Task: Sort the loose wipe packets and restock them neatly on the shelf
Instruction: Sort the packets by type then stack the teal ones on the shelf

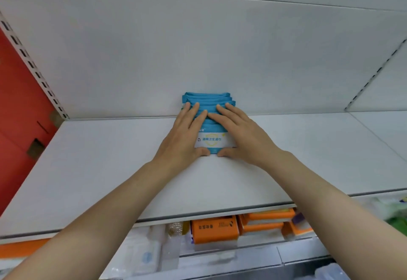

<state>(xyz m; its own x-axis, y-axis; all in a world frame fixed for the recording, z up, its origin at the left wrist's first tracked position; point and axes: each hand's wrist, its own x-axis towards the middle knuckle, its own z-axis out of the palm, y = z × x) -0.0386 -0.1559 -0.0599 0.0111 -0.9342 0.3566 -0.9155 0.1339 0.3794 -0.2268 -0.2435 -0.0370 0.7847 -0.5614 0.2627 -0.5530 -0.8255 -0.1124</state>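
Observation:
A row of several blue wipe packets point(209, 98) stands on the white shelf point(92, 169), running back to the rear wall. The front packet shows a white label with blue print. My left hand point(187, 132) lies on the left side of the row, fingers straight along the packet tops, thumb at the front packet's lower edge. My right hand point(240, 132) mirrors it on the right side, fingers straight and meeting the left fingertips over the row. Both hands press the packets together.
The shelf's back panel point(198, 48) rises behind the row. A slotted upright point(33, 66) and a red wall point(17, 114) stand at the left. On the lower shelf sit orange tissue boxes point(214, 228) and white packs point(141, 255).

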